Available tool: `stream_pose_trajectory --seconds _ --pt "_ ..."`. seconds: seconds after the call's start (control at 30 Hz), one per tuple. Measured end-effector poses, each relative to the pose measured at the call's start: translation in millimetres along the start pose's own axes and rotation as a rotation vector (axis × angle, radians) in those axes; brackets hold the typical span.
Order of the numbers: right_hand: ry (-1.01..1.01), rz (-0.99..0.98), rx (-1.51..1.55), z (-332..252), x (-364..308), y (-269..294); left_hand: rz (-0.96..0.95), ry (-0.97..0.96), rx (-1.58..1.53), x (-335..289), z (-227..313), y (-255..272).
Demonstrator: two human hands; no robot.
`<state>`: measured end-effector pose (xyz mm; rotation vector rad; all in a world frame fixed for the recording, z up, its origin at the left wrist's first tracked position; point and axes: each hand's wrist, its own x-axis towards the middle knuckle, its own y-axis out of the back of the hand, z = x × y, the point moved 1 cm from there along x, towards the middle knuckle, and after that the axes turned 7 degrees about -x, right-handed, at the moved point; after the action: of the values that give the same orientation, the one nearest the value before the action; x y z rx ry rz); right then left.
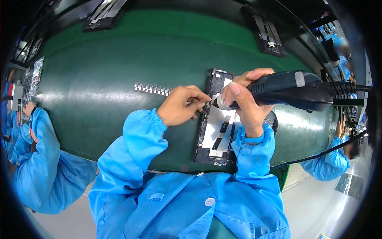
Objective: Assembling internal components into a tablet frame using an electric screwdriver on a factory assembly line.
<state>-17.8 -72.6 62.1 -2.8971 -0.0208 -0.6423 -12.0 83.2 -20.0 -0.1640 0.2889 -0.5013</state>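
My right hand [248,99] is wrapped round a black electric screwdriver [292,89], which lies nearly level with its tip pointing left. That tip is at the left edge of a flat black device frame [207,153] with white panels and black strips inside. My left hand [181,105] is closed, thumb and index finger pinched together at the same edge, right beside the tip. Whatever is between those fingertips is too small to make out. Left of the frame lies a strip of small silver parts [149,88], its right end close to my left hand.
The green tabletop [91,111] carries everything. Two similar device frames [101,18] [268,36] lie along the far side. A dark round mesh object [271,121] is by my right wrist. A black cable [318,153] runs along the right. Blue-sleeved people [47,159] sit on both sides.
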Motion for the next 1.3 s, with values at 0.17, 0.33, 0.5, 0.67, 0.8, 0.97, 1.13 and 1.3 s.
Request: stream_pose_trajectory --seconds 0.17,0.33,0.5,0.67,0.8,0.97,1.13,1.3 --pt "0.042 -0.023 0.003 2.7 -1.4 0.3 0.029 -0.251 0.276 -11.6 9.4 -9.2" --pt "0.046 -0.027 0.024 3.0 -1.7 -1.6 0.079 -0.371 0.313 -10.5 1.4 -9.2" --pt "0.062 -0.036 0.004 1.8 -1.1 0.3 0.082 -0.407 0.29 -8.5 -4.1 -9.5" --pt "0.075 -0.036 -0.019 0.7 -0.8 0.4 0.073 -0.381 0.275 -9.1 -3.1 -8.9" --pt "0.078 -0.027 -0.031 2.9 -2.4 0.4 0.077 -0.365 0.239 -10.0 -4.6 -8.1" --pt "0.091 -0.032 -0.098 2.2 -2.6 5.7 0.09 -0.356 0.24 -8.7 -2.4 -10.2" --pt "0.066 -0.008 -0.053 -1.6 -2.5 3.8 0.099 -0.344 0.244 -8.3 -3.6 -9.5" --pt "0.069 -0.026 -0.055 -0.1 -2.9 3.4 0.097 -0.362 0.209 -8.4 -6.2 -8.6"
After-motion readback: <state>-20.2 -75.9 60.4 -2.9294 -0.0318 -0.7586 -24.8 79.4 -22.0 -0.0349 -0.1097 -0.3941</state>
